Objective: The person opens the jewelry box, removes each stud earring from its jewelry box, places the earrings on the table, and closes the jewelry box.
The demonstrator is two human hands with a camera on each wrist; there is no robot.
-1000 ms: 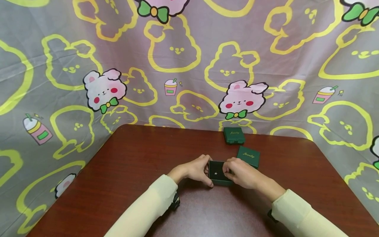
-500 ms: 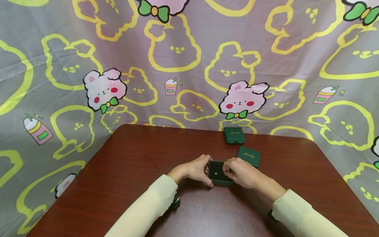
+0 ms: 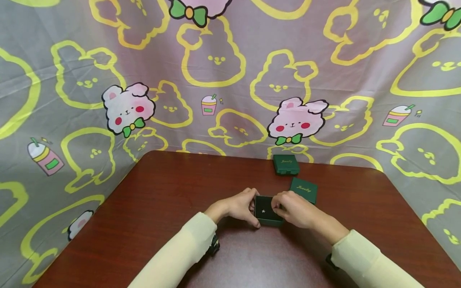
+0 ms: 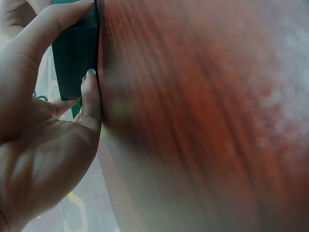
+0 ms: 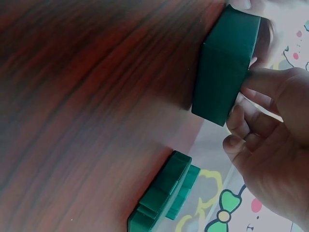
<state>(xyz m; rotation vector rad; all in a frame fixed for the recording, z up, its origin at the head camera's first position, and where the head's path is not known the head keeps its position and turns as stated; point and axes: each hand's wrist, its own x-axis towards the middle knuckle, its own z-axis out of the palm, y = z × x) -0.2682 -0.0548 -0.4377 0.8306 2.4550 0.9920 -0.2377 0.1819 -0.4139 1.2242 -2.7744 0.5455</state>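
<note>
A dark green jewelry box base (image 3: 271, 222) sits on the table with its top off, also seen from the side in the right wrist view as a green box (image 5: 224, 67). Inside lies a black insert (image 3: 262, 202) bearing a small silvery star-shaped piece (image 3: 263, 211). My left hand (image 3: 239, 206) grips the box's left end, thumb at the near corner and fingers around the far side. Over the box's right part, my right hand (image 3: 297, 210) has its thumb and index finger drawn together at the insert. Whatever lies between those fingertips is hidden.
A green lid (image 3: 304, 189) with gold "Jewelry" lettering lies just behind my right hand. Farther back stands a closed green jewelry box (image 3: 286, 165) with the same lettering. The brown table (image 3: 173, 180) meets a patterned cloth backdrop (image 3: 230, 96) behind and at both sides.
</note>
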